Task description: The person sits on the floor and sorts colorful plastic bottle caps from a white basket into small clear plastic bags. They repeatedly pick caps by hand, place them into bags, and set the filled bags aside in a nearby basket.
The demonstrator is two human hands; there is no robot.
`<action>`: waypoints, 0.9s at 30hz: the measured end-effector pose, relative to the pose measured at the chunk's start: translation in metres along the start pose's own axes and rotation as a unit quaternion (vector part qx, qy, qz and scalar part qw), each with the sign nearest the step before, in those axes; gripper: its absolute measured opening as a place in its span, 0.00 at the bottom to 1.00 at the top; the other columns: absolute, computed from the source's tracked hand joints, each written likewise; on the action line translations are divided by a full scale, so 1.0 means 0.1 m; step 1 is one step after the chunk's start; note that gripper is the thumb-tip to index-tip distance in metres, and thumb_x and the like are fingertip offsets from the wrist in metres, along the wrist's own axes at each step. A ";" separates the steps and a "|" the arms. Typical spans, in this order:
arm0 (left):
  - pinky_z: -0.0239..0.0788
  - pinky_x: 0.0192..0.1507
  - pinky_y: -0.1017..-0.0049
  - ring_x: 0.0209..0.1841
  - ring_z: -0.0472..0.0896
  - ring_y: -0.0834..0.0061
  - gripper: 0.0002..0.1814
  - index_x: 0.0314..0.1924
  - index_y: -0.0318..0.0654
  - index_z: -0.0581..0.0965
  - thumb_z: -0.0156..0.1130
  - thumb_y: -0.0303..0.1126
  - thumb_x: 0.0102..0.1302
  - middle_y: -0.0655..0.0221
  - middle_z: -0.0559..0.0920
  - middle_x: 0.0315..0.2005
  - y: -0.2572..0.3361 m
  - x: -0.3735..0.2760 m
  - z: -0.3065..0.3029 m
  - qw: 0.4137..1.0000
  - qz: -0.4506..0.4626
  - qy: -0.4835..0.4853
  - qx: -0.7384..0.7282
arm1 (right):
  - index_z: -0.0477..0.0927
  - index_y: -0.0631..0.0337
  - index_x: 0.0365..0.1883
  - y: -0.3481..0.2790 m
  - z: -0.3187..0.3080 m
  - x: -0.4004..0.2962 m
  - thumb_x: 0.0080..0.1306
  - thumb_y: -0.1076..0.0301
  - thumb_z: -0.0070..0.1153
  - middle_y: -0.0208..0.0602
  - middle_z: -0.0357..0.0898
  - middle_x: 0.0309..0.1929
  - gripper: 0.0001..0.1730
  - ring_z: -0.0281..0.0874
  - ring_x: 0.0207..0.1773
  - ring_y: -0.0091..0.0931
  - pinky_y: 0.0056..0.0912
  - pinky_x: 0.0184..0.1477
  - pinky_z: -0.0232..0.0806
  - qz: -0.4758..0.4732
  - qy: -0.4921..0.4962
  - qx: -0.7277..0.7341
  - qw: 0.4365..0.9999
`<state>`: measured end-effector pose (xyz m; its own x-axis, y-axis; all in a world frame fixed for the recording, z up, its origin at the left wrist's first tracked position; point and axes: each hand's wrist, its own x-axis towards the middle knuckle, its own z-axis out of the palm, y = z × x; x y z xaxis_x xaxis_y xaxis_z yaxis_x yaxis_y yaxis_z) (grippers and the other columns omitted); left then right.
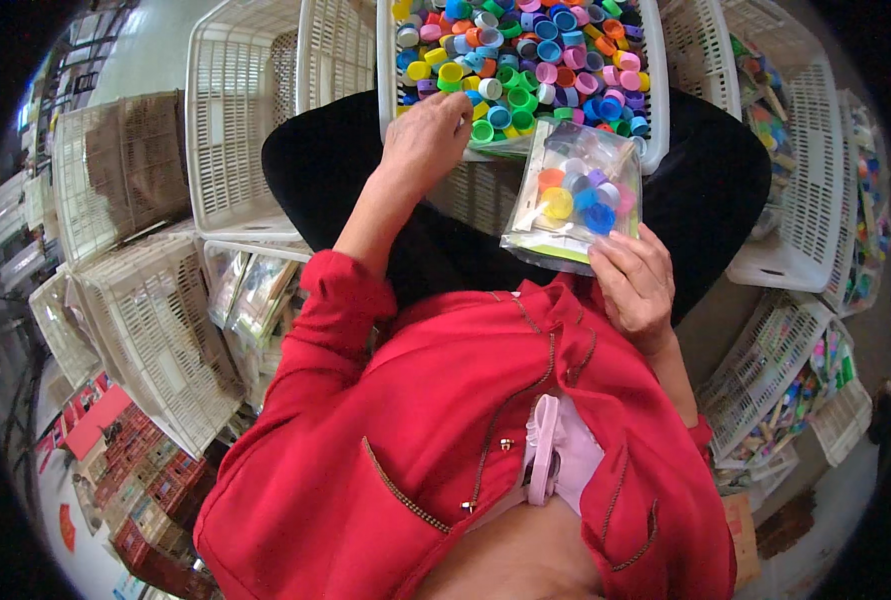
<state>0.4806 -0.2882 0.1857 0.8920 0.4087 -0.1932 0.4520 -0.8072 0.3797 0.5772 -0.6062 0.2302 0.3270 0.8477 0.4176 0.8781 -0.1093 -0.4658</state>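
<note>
My left hand is over the near left corner of a white plastic crate of colourful plastic bottle caps. Its fingers curl downward, and whether they pinch a cap is hidden. My right hand grips the lower right corner of a clear plastic bag. The bag leans at the crate's near edge and lies partly over it. Inside it are several caps in orange, yellow, blue, white and purple, along with pale flat pieces and a green strip near the bottom.
White slatted crates stand to the left, one holding clear packets. On the right, more crates stand beside filled bags and a heap of colourful packets. My black-trousered knees flank the cap crate.
</note>
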 end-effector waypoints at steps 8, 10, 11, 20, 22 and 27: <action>0.74 0.52 0.56 0.50 0.83 0.54 0.21 0.48 0.48 0.85 0.69 0.55 0.67 0.61 0.86 0.40 -0.27 0.65 0.73 0.980 0.029 0.184 0.068 | 0.88 0.60 0.44 0.09 0.03 -0.20 0.60 0.75 0.65 0.35 0.87 0.45 0.13 0.85 0.54 0.35 0.51 0.64 0.74 0.010 -0.025 0.038 0.999; 0.74 0.51 0.56 0.50 0.84 0.55 0.20 0.49 0.50 0.85 0.69 0.54 0.67 0.62 0.86 0.42 -0.27 0.71 0.79 0.982 0.030 0.166 0.081 | 0.89 0.60 0.44 0.10 0.05 -0.21 0.60 0.75 0.64 0.35 0.87 0.45 0.13 0.84 0.54 0.35 0.50 0.64 0.74 0.016 -0.028 0.035 0.999; 0.75 0.50 0.56 0.49 0.84 0.55 0.19 0.49 0.50 0.86 0.69 0.53 0.66 0.63 0.85 0.43 -0.27 0.73 0.83 0.981 0.029 0.163 0.099 | 0.89 0.60 0.44 0.11 0.05 -0.22 0.60 0.75 0.64 0.36 0.87 0.45 0.13 0.84 0.54 0.35 0.50 0.64 0.74 0.018 -0.030 0.034 0.999; 0.76 0.50 0.56 0.51 0.84 0.56 0.14 0.47 0.50 0.86 0.67 0.46 0.66 0.64 0.86 0.42 -0.42 0.66 0.81 0.989 -0.022 0.144 0.012 | 0.89 0.60 0.45 0.12 0.09 -0.23 0.59 0.74 0.65 0.35 0.85 0.46 0.14 0.83 0.56 0.35 0.49 0.64 0.74 0.019 -0.014 0.011 1.000; 0.76 0.50 0.56 0.50 0.84 0.55 0.14 0.48 0.50 0.85 0.67 0.45 0.66 0.65 0.87 0.43 -0.47 0.62 0.81 0.990 -0.022 0.141 0.008 | 0.89 0.60 0.45 0.12 0.10 -0.21 0.60 0.73 0.65 0.34 0.85 0.47 0.14 0.83 0.56 0.35 0.48 0.64 0.74 0.018 -0.011 0.003 1.000; 0.77 0.47 0.59 0.44 0.87 0.57 0.15 0.51 0.48 0.85 0.69 0.42 0.67 0.62 0.88 0.38 -0.52 0.60 0.83 0.991 -0.037 0.130 -0.021 | 0.88 0.58 0.44 0.12 0.14 -0.20 0.60 0.73 0.67 0.33 0.84 0.48 0.12 0.81 0.56 0.34 0.44 0.61 0.73 0.041 0.009 -0.019 0.999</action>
<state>0.5110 -0.2572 0.0796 0.8240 0.5664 0.0147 0.5112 -0.7544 0.4118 0.5762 -0.6168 0.2056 0.4046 0.8260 0.3925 0.8605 -0.1985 -0.4692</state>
